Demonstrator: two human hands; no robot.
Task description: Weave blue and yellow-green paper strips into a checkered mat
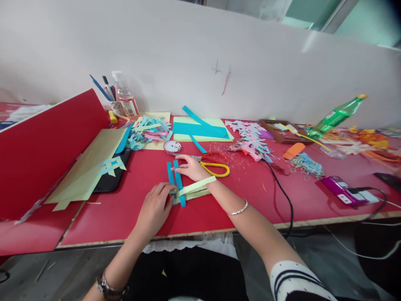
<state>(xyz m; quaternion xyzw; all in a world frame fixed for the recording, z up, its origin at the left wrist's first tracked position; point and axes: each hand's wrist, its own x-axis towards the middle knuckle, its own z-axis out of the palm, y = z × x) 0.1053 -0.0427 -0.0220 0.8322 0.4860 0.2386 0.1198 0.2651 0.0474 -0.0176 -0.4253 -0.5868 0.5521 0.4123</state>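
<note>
Two blue paper strips (pixel 178 184) stand nearly side by side on the red table, crossed near their lower ends by pale yellow paper strips (pixel 197 187). My left hand (pixel 156 205) pinches the crossing at its left side, its fingertips partly hiding the strips. The thumb and fingers of my right hand (pixel 191 168) close on the upper part of the right blue strip. Just beyond my right hand lie scissors (pixel 216 169) with yellow and red handles, their blades partly hidden by the hand.
A pink glue gun (pixel 249 150) with a black cord lies to the right. Behind are blue and yellow paper sheets (pixel 200 130), a small white dish (pixel 172 146) and paper scraps (pixel 148 131). A green bottle (pixel 336 117) leans far right; a red board (pixel 46 154) stands left.
</note>
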